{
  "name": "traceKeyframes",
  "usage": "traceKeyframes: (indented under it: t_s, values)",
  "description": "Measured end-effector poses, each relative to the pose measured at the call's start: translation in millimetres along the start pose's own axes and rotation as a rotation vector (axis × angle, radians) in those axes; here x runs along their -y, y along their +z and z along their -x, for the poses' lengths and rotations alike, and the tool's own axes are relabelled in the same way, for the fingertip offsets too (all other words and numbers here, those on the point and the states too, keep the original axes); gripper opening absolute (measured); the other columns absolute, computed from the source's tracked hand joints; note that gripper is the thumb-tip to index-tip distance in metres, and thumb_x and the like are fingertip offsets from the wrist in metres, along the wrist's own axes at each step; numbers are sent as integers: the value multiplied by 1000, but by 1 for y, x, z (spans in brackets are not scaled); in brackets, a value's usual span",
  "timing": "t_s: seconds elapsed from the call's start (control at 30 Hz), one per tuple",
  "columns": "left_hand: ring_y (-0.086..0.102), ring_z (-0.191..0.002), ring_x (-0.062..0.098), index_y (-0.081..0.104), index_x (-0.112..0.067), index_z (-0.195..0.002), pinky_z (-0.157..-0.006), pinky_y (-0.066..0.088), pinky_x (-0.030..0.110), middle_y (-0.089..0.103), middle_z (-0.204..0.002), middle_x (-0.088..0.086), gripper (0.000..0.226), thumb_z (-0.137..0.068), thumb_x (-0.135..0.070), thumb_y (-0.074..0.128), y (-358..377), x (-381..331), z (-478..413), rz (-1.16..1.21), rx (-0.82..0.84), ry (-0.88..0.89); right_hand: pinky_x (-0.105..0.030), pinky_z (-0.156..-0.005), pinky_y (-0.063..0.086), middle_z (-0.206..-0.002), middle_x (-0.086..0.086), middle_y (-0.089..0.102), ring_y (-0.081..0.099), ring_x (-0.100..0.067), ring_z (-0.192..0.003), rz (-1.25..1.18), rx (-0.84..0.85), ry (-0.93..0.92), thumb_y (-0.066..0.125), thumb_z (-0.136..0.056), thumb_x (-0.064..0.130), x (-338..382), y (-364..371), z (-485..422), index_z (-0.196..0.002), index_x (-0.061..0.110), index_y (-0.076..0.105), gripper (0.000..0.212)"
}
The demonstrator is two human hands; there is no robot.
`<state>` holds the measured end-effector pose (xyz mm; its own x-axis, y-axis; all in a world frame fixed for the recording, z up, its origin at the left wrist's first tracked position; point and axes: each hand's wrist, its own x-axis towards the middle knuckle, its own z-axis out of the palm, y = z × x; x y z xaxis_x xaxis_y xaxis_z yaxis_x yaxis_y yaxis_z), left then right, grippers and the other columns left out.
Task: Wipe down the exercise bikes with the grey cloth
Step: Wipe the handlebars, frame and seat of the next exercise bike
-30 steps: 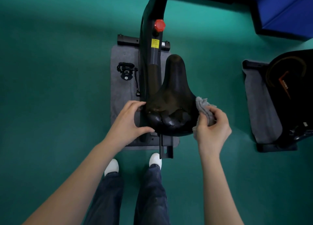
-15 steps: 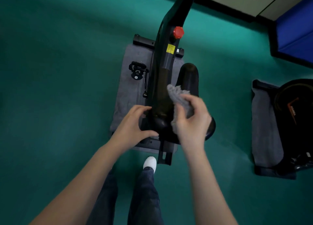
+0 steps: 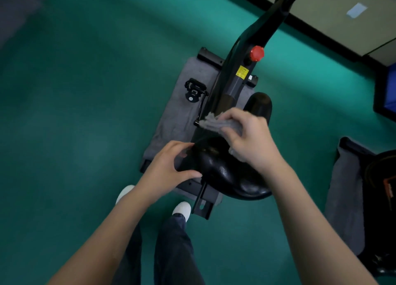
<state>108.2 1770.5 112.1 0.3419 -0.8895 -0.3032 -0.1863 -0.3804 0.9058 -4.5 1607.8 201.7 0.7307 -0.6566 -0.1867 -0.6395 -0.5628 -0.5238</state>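
Note:
A black exercise bike (image 3: 240, 78) stands below me, with a red knob (image 3: 257, 53) on its frame. Its glossy black saddle (image 3: 227, 173) is in the middle of the view. My left hand (image 3: 169, 166) grips the saddle's rear left edge, thumb under the rim. My right hand (image 3: 248, 139) presses the grey cloth (image 3: 216, 124) onto the saddle's middle, and the cloth's free end sticks out to the left. The saddle's nose (image 3: 259, 104) shows beyond my right hand.
The bike rests on a grey mat (image 3: 182, 117) on green floor, its pedal (image 3: 195, 89) out to the left. A second bike (image 3: 381, 186) on its own mat (image 3: 345, 199) stands at the right edge. My white shoes (image 3: 182, 209) are just behind the bike's rear foot.
My right hand carried the cloth from the saddle's right side across its top toward the left. My left hand stayed on the rear edge. The view tilted and shifted.

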Motion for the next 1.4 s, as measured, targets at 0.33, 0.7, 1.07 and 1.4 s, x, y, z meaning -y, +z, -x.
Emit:
traceKeyframes:
  t_s: [0.33,0.7,1.07,1.4]
  values:
    - [51,-103,-6,59,-26,-120,-89,40,9,54,-112,-15,58,-67,-30,81,15,4,13,106,-117,-72,-28,-73,32,-96,-15,57,48,-27,-99,232,272,-101,53,-90,11,-2,14,-25,-109,15,56,19]
    - [52,-98,-7,57,-26,-119,-81,38,4,52,-106,-20,55,-69,-35,78,20,6,17,142,-94,-112,-25,-78,42,-88,-6,49,46,-15,-90,25,336,-314,59,-87,2,15,11,17,-100,15,63,19]
    - [59,-103,3,56,-40,-114,-96,46,30,58,-112,-12,57,-60,-49,73,46,4,34,292,-249,-180,-12,-78,35,-99,-7,57,54,-11,-91,-74,322,-278,59,-89,11,-3,-4,-7,-102,21,60,16]
    - [47,-117,15,59,-21,-115,-103,36,28,54,-117,-3,54,-67,-33,81,114,-4,61,266,-477,-241,-32,-85,26,-81,10,42,35,-9,-91,292,680,-796,57,-89,8,14,14,-16,-102,20,59,18]
